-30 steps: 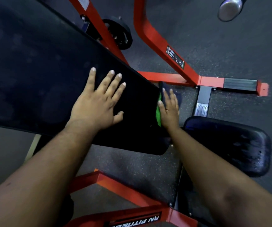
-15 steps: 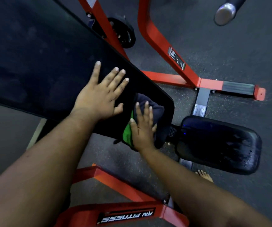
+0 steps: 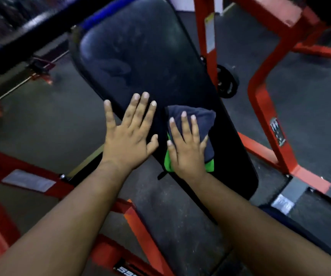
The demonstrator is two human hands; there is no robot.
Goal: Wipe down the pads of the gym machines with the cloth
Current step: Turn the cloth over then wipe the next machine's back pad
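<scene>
Head view: a long black pad (image 3: pixel 150 62) runs from 11 o'clock down toward 5 o'clock, tilted across the frame, its vinyl dull and smeared with pale streaks near the upper end and darker and plainer at the lower end. The cloth (image 3: pixel 195 124) lies on the pad's lower half, just right of centre; it is dark navy on top with a bright green layer showing at its near edge.

The right hand (image 3: pixel 187 150) lies flat on the cloth, fingers (image 3: pixel 184 124) straight and slightly spread, pressing it to the pad rather than curling round it. The left hand (image 3: pixel 126 136) sits just beside it at 9 o'clock, palm down on the pad's left edge, fingers straight and fanned wide, holding nothing.

Red frame (image 3: pixel 264 124) tubes stand at 1 to 3 o'clock and cross the bottom left. A dark sticker (image 3: pixel 277 131) on the right upright carries print too small to read. A yellowish strip label (image 3: pixel 210 32) on the upper post is also unreadable. At 6 o'clock a black plate (image 3: pixel 124 270) shows white letters cut off by the edge, seemingly "SS". A black disc (image 3: pixel 226 81) hangs beside the pad at 1 o'clock. The floor (image 3: pixel 310 92) is dark speckled rubber.
</scene>
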